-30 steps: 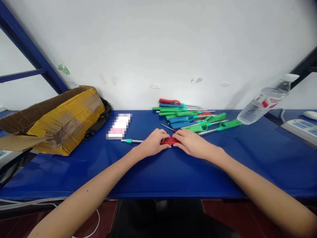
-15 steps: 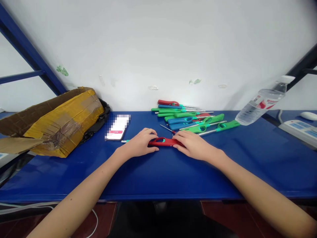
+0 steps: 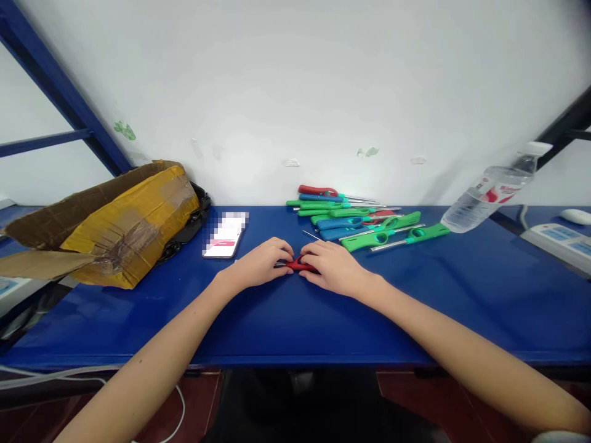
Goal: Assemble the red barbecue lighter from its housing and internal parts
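A red long-nosed lighter [image 3: 296, 265] lies on the blue table [image 3: 295, 320], mostly covered by both hands. My left hand [image 3: 261, 264] curls over its left end, fingers closed around it. Meeting it from the right, my right hand [image 3: 330, 266] closes its fingertips on the red body. Only a short red piece and a bit of metal show between the two hands. Behind them lies a pile of green, blue and red lighters [image 3: 355, 218] with metal tubes.
A torn cardboard box with yellow tape [image 3: 101, 224] lies at the left over a black bag. A phone [image 3: 225, 235] lies beside it. A tilted water bottle [image 3: 496, 187], a power strip [image 3: 561, 240] and a white mouse [image 3: 577, 215] are at the right.
The hands have drawn together over the red lighter, covering more of its body than half a second ago. The teal-capped metal tube seen left of my left hand is now hidden.
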{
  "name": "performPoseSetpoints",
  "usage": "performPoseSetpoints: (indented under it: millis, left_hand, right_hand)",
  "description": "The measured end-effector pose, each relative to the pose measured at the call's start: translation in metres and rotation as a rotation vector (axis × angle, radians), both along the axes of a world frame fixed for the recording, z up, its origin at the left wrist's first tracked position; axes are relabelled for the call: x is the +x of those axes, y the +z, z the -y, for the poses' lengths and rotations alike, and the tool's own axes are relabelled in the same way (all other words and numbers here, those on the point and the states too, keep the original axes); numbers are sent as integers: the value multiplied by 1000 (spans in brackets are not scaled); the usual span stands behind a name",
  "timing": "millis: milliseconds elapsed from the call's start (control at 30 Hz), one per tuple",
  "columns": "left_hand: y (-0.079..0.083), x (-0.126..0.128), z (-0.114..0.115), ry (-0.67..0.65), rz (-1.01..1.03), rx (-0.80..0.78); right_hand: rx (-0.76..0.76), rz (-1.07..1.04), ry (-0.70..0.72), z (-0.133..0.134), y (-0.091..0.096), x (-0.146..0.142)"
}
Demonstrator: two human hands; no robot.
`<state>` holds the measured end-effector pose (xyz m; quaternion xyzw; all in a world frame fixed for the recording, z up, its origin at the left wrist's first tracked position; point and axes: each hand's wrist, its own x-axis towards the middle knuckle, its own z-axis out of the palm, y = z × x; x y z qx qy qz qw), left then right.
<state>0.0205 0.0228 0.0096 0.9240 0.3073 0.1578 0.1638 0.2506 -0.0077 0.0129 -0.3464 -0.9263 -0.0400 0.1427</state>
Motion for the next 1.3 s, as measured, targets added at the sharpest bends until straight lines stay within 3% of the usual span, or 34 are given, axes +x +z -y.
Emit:
performPoseSetpoints:
  millis: [100,433,733,967,1300]
  left_hand:
    - [0,-3,0,-9,23,-10]
    - [-3,2,3,32,30,0]
    - [-3,6,1,79,78,-56]
    - [0,1,-1,46,125,-139]
    - [1,2,-3,111,120,-162]
  right_hand:
    - [-63,1,-55,-2,-2,-9]
    - [-201,-277,-175,2,-7,-9]
    - [-175,-427,-163,8,-20,-10]
    - [-129,-484,-157,7,-22,-11]
    - [-107,-542,-156,8,-24,-13]
